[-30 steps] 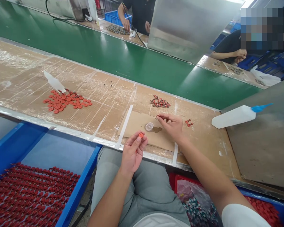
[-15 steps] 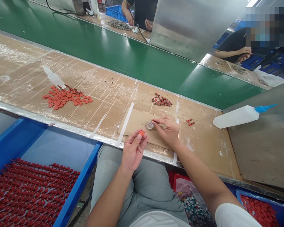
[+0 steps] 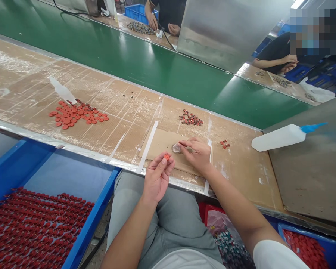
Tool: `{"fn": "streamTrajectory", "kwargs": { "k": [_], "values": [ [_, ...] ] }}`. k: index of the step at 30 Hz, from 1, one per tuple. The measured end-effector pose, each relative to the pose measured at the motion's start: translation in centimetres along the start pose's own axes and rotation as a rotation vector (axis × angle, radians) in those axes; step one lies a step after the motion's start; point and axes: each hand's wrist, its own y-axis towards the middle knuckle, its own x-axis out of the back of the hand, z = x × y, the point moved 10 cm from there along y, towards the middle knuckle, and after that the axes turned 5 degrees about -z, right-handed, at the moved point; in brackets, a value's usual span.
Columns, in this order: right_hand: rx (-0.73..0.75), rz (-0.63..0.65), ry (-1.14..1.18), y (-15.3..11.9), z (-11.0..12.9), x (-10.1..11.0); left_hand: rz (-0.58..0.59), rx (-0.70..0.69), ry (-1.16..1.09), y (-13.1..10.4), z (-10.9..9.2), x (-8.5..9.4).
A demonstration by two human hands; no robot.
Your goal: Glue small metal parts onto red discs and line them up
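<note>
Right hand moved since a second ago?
Yes: the right hand moved left, toward the white tape strip left of the clear cup; fingertips now by the cup.

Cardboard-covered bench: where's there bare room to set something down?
Bare: between the red discs and long tape strip; between the squeeze bottle and right forearm. Crowded: around the clear dish, near the left hand and right hand.

Disc pile [image 3: 80, 112] left of the container [image 3: 176, 149]
</note>
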Motion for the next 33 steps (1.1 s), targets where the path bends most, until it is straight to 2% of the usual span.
{"fn": "streamTrajectory", "kwargs": {
  "k": [5,10,14,17,21,24,29,33],
  "values": [
    [-0.111,-0.058,0.106,0.0,-0.5,0.8,-0.032,0.007,0.012,0.1,0.1,0.3],
    [-0.418,-0.169,0.463,-0.4,-2.6,1.8,-0.024,0.019,0.012,0.1,0.3,0.2],
    [-0.671,-0.114,0.728,-1.5,-2.9,1.0,-0.003,0.013,0.019,-0.2,0.3,-0.1],
    [-0.803,-0.039,0.85,-2.5,-1.9,0.3,0.006,0.006,0.034,-0.6,0.3,-0.3],
    [-0.943,-0.012,0.997,-3.9,-0.5,-0.3,0.016,0.01,0.036,-1.1,0.3,-0.6],
    [-0.94,-0.03,1.01,-4.3,0.4,-0.4,0.022,0.015,0.033,-1.4,0.3,-0.8],
    [-0.738,-0.185,0.903,-4.1,2.2,1.1,0.034,0.018,0.033,-1.6,0.3,-1.1],
    [-0.618,-0.197,0.787,-4.3,3.7,1.4,0.047,0.007,0.028,-1.5,0.3,-1.2]
  ]
}}
